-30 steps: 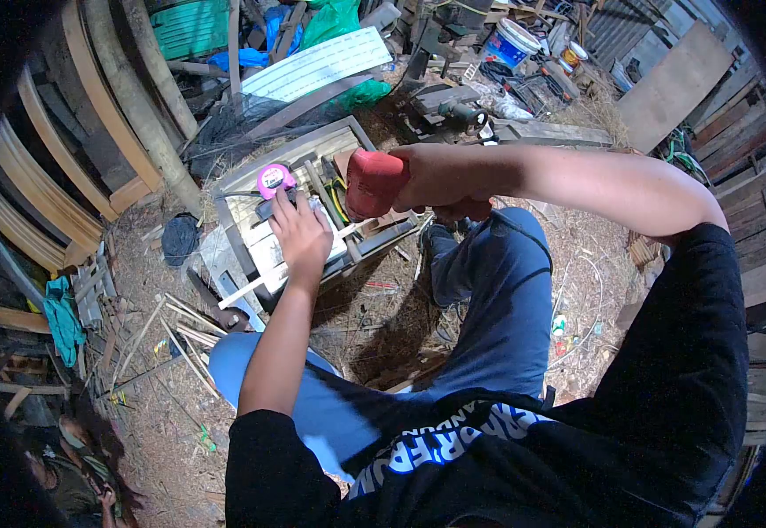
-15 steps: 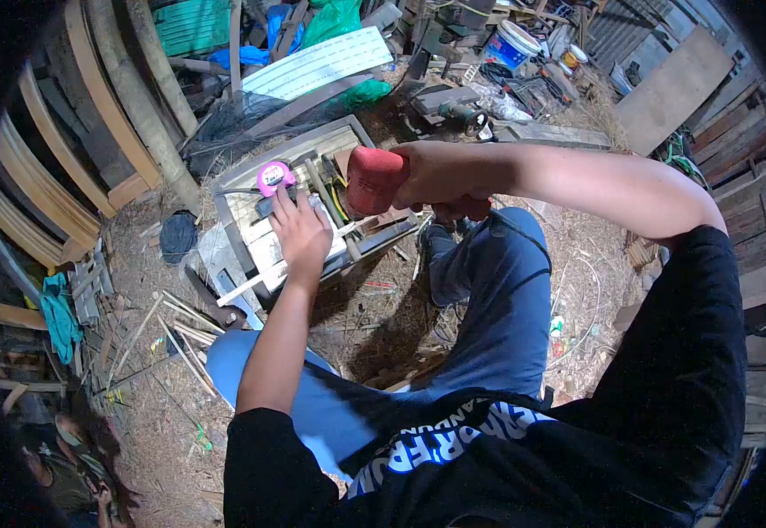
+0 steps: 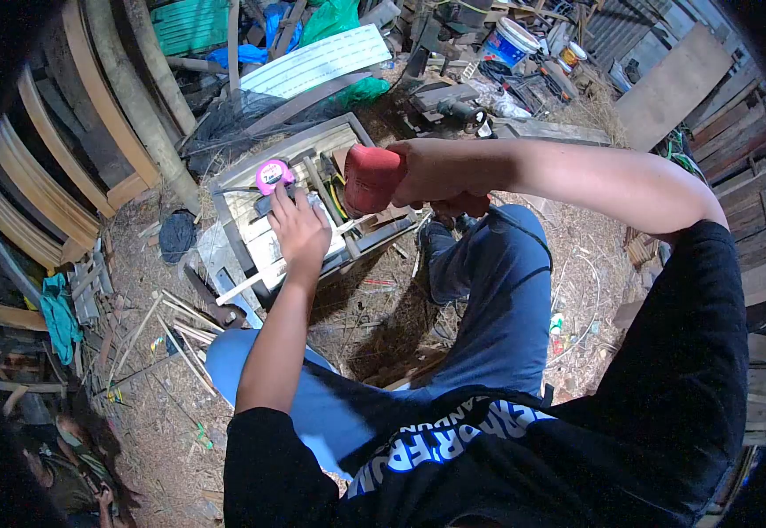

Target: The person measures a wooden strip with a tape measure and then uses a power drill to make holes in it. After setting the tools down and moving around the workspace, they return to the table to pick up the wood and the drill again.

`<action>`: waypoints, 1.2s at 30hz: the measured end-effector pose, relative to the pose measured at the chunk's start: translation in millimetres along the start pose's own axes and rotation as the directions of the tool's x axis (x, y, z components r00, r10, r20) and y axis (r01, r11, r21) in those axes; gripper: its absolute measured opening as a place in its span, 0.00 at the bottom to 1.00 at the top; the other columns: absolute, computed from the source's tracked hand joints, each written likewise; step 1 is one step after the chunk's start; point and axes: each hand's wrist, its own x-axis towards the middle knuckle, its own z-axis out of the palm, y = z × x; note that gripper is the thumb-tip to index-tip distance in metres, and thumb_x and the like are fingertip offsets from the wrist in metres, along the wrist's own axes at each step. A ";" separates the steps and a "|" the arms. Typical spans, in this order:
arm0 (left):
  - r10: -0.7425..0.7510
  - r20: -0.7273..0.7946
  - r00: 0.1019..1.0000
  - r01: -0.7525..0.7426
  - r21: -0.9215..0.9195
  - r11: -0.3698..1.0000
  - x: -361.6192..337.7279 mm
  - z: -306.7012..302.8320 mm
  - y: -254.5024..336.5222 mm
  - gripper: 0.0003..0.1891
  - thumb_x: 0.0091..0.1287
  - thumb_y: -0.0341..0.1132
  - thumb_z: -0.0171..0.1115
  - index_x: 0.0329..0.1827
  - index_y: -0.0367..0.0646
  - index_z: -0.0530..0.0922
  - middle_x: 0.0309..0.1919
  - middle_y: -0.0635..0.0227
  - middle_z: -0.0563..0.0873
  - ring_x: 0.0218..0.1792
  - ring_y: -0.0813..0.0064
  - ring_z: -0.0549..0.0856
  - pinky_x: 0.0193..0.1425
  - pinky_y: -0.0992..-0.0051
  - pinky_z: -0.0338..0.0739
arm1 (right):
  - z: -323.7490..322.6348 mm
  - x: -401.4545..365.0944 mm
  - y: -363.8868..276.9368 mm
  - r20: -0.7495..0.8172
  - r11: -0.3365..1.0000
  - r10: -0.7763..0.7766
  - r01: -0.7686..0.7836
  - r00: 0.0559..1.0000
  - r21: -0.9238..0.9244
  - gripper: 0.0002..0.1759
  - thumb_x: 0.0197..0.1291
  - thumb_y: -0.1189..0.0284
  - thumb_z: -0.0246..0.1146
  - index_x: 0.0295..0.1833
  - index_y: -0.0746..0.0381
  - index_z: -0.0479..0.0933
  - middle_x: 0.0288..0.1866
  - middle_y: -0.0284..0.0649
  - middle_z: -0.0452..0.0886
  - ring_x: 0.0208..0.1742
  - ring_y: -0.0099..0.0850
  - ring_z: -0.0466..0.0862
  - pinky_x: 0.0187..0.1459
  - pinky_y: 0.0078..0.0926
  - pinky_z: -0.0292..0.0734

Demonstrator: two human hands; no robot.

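Observation:
My right hand (image 3: 427, 174) is wrapped round a red power tool (image 3: 371, 180), held up over the right side of a low wooden worktable (image 3: 352, 128). On the table my left hand (image 3: 299, 231) lies with fingers spread on a pale wooden piece (image 3: 264, 251), near a thin light strip (image 3: 240, 289) that runs under the wrist. A pink tape measure (image 3: 273, 174) sits just beyond my left fingertips. The tool's working end is hidden from view.
Long curved boards (image 3: 110, 97) lean at the left. A dark bundle (image 3: 178, 238) lies left of the table. A white bucket (image 3: 513, 42) and scrap stand at the back. Another person (image 3: 84, 458) is at the lower left.
The red tool and my right hand have shifted very slightly. My left hand stays in nearly the same place.

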 end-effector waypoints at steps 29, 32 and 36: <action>-0.005 0.003 1.000 0.005 -0.007 1.000 0.5 3.0 -1.4 0.26 0.77 0.40 0.60 0.75 0.39 0.74 0.83 0.46 0.66 0.85 0.43 0.62 0.87 0.43 0.56 | -3.5 -30.6 -20.1 0.029 1.000 -0.020 0.020 0.999 -0.004 0.30 0.63 0.76 0.69 0.71 0.54 0.73 0.33 0.35 0.79 0.18 0.26 0.78 0.15 0.30 0.75; -0.004 0.011 1.000 0.004 0.001 1.000 0.4 2.4 -1.6 0.26 0.77 0.40 0.60 0.75 0.39 0.74 0.84 0.46 0.65 0.85 0.44 0.62 0.87 0.43 0.56 | -2.8 -24.6 -14.7 0.018 1.000 -0.024 0.024 1.000 0.002 0.29 0.63 0.75 0.69 0.70 0.54 0.73 0.33 0.34 0.79 0.18 0.26 0.78 0.14 0.30 0.74; -0.021 0.045 0.999 0.021 0.005 1.000 1.2 1.1 -0.1 0.27 0.77 0.40 0.60 0.76 0.37 0.73 0.84 0.46 0.65 0.85 0.44 0.62 0.87 0.43 0.56 | -3.1 -15.5 -5.2 0.008 1.000 -0.023 0.023 1.000 0.006 0.29 0.63 0.75 0.68 0.70 0.53 0.73 0.33 0.34 0.79 0.17 0.26 0.78 0.14 0.31 0.74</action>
